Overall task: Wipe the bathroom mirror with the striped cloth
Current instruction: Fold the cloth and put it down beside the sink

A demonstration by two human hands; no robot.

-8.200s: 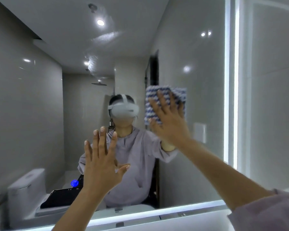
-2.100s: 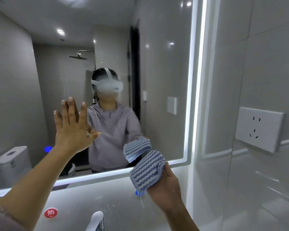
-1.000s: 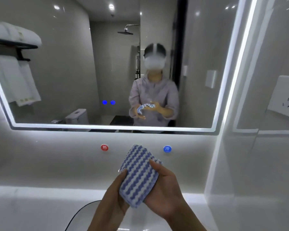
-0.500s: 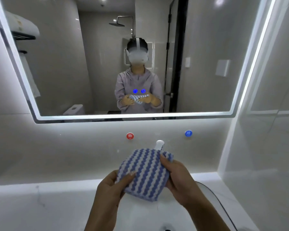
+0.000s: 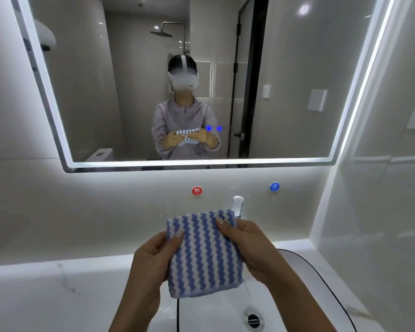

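Blue-and-white ribbed pile, folded into a square pad: the striped cloth (image 5: 204, 252) hangs well below the mirror (image 5: 297, 80), roughly under its middle and clear of the glass.

Grip:
- Left hand (image 5: 151, 259) grips the cloth's left edge, thumb on the face towards me, fingers behind.
- Right hand (image 5: 252, 248) pinches the upper right part, thumb tip on the front, the rest wrapped behind.
- Both hands are closed on the cloth. Neither touches the mirror.

Handling, my read:
- Light, soft and limp, with no stiffness of its own. It keeps the square shape only because of the fold and the two grips.
- The raised pile should give plenty of friction, so I don't expect it to slip.
- Not fragile. A loose thread trails from the lower right corner, harmless.
- I can't tell whether it is wet or dry.

Where to hold for the wipe:
- An edge pinch lets the middle sag and the fold open.
- Better is one flat palm spread over the back of the pad, fingertips hooked over the top edge, with the whole face pressed to the mirror.
- The glass is hard and smooth, so even, moderate pressure should do, easing off near the mirror's lit border.

The faucet (image 5: 238, 207) sits below the mirror, just behind the cloth's top right corner, so I'd lift straight up to clear it.
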